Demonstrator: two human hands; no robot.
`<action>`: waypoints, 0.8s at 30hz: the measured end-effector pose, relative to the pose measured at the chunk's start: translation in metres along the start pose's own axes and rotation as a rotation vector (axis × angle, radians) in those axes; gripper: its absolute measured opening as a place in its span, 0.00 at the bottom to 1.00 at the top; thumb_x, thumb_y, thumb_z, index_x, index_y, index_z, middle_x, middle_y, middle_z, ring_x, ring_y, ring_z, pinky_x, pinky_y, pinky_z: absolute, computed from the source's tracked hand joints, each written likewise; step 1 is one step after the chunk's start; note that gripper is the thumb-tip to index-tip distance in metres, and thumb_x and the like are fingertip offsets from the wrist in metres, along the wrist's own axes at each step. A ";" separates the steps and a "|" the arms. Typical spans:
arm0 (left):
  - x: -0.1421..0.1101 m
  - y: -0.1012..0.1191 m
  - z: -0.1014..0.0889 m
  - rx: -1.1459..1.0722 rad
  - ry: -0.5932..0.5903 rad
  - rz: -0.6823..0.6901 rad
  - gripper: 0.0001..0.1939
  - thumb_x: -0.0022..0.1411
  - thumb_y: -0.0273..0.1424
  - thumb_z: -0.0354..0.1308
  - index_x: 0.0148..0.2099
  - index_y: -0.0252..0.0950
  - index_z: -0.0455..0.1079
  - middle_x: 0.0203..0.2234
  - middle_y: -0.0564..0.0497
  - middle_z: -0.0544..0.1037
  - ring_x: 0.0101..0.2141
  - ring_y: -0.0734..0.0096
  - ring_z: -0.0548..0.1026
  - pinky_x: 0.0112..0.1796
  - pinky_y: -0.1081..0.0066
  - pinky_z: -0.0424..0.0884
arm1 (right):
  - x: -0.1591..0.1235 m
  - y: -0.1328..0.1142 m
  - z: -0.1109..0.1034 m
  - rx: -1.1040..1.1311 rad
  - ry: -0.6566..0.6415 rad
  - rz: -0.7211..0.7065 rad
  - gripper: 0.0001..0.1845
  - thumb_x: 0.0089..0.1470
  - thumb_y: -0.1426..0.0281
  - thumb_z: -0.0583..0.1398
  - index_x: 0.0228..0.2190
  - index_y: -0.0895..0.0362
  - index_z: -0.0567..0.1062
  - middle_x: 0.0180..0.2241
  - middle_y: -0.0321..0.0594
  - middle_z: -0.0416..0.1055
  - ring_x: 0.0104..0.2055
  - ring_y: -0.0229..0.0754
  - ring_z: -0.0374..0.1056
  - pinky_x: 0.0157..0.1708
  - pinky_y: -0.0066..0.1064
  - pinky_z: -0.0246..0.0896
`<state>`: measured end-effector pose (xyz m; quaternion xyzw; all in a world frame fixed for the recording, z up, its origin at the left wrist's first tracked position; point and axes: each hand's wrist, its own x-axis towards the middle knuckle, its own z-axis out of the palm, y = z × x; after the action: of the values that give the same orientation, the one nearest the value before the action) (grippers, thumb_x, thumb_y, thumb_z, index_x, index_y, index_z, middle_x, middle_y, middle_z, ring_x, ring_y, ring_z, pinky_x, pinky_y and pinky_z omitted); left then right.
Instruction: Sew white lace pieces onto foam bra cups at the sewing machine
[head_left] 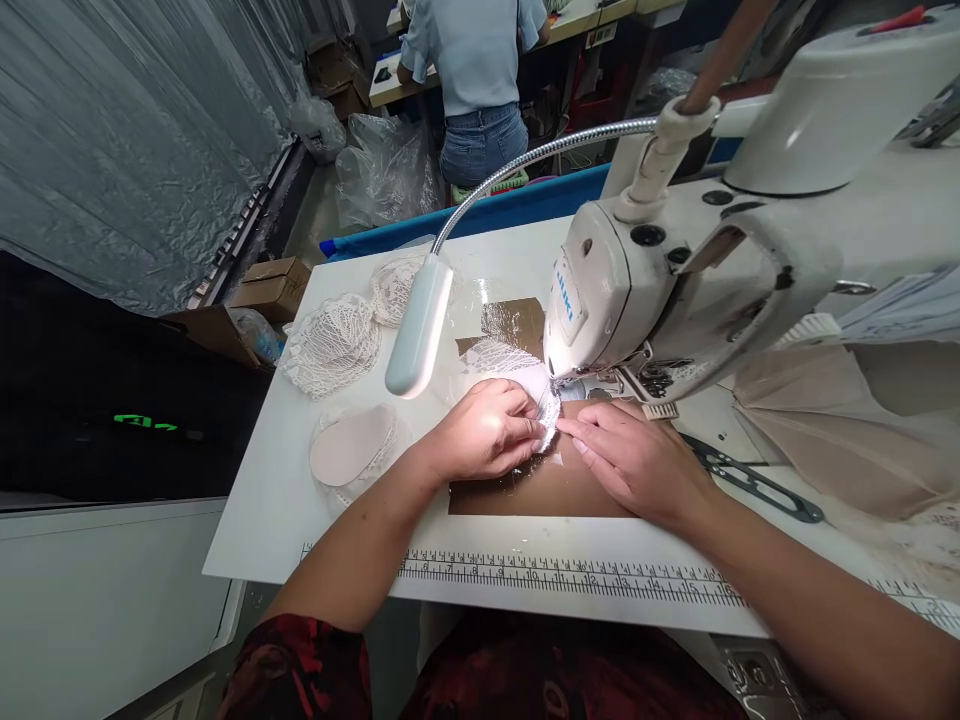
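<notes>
Under the needle of the white JUKI sewing machine (600, 285) lies a white lace cup (500, 357), brightly lit near the presser foot. My left hand (491, 430) pinches the near edge of this cup, thumb and fingers closed on it. From the other side, my right hand (634, 455) rests low on the brown board (540, 497), fingers stretched out, its index fingertip against the lace edge. Finger and thumb of that hand do not close round anything I can see. The stitching point is partly hidden by the machine head.
More lace cups (334, 345) and a beige cup piece (352, 447) lie on the left of the white table (262, 500). A lamp (420, 325) on a bendable neck hangs over it. Dark thread snips (750, 478) and beige fabric (847, 430) lie right. A person (480, 60) sits beyond.
</notes>
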<state>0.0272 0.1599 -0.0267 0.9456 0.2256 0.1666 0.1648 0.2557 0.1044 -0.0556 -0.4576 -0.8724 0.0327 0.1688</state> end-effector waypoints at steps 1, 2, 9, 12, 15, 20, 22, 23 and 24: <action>0.000 0.001 0.000 0.004 -0.020 0.012 0.14 0.64 0.37 0.52 0.42 0.37 0.76 0.34 0.46 0.73 0.40 0.63 0.69 0.44 0.63 0.64 | 0.000 0.000 0.000 0.016 0.007 0.001 0.19 0.58 0.72 0.50 0.46 0.56 0.75 0.35 0.43 0.71 0.33 0.41 0.63 0.31 0.33 0.52; 0.000 0.001 0.000 0.012 -0.038 0.022 0.13 0.64 0.37 0.52 0.42 0.37 0.76 0.33 0.46 0.73 0.40 0.63 0.69 0.44 0.63 0.64 | -0.001 0.000 -0.001 0.030 0.014 0.003 0.19 0.59 0.72 0.50 0.45 0.56 0.75 0.35 0.43 0.72 0.33 0.41 0.64 0.31 0.32 0.53; 0.002 0.006 -0.002 0.060 -0.113 0.025 0.13 0.64 0.37 0.52 0.42 0.39 0.77 0.31 0.48 0.73 0.37 0.66 0.68 0.44 0.63 0.62 | -0.001 -0.002 -0.002 0.084 0.031 -0.064 0.15 0.58 0.73 0.51 0.41 0.56 0.76 0.31 0.41 0.71 0.32 0.40 0.62 0.30 0.32 0.52; 0.002 0.006 -0.002 0.040 -0.123 0.024 0.13 0.63 0.37 0.53 0.41 0.40 0.77 0.31 0.48 0.73 0.38 0.66 0.68 0.45 0.63 0.61 | -0.001 -0.002 -0.002 0.082 0.008 -0.086 0.15 0.58 0.73 0.51 0.38 0.55 0.77 0.28 0.40 0.68 0.31 0.40 0.60 0.30 0.32 0.50; 0.001 0.006 -0.002 0.028 -0.128 0.025 0.12 0.63 0.37 0.54 0.41 0.40 0.77 0.32 0.48 0.74 0.39 0.66 0.68 0.46 0.63 0.61 | -0.002 -0.003 -0.002 0.072 -0.016 -0.113 0.15 0.57 0.74 0.51 0.39 0.55 0.77 0.27 0.40 0.67 0.31 0.41 0.57 0.30 0.32 0.49; 0.000 0.006 -0.004 0.030 -0.156 0.016 0.13 0.63 0.38 0.54 0.43 0.40 0.77 0.33 0.48 0.74 0.40 0.65 0.68 0.47 0.62 0.61 | -0.003 -0.003 -0.001 0.059 0.012 -0.118 0.16 0.58 0.74 0.50 0.39 0.56 0.76 0.28 0.40 0.67 0.32 0.41 0.57 0.30 0.32 0.49; 0.001 0.006 -0.003 0.036 -0.144 0.024 0.14 0.65 0.38 0.52 0.43 0.39 0.76 0.36 0.47 0.75 0.41 0.65 0.68 0.48 0.62 0.61 | -0.002 -0.004 0.000 0.035 0.014 -0.114 0.16 0.58 0.74 0.49 0.41 0.56 0.75 0.27 0.40 0.67 0.31 0.41 0.57 0.30 0.32 0.49; 0.001 0.007 -0.003 0.044 -0.130 0.025 0.15 0.66 0.38 0.50 0.44 0.38 0.76 0.39 0.46 0.75 0.43 0.64 0.68 0.48 0.62 0.61 | -0.002 -0.004 0.001 0.024 0.008 -0.111 0.16 0.58 0.75 0.50 0.41 0.56 0.75 0.27 0.39 0.67 0.31 0.41 0.56 0.31 0.32 0.48; 0.002 0.007 -0.001 0.058 -0.113 0.022 0.16 0.67 0.37 0.49 0.45 0.37 0.75 0.43 0.46 0.75 0.44 0.64 0.68 0.48 0.62 0.61 | -0.002 -0.005 0.001 0.015 -0.002 -0.107 0.16 0.58 0.75 0.50 0.41 0.56 0.75 0.27 0.39 0.67 0.31 0.41 0.56 0.31 0.32 0.48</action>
<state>0.0309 0.1553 -0.0223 0.9603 0.2104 0.1081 0.1478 0.2526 0.1004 -0.0559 -0.4088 -0.8956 0.0306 0.1729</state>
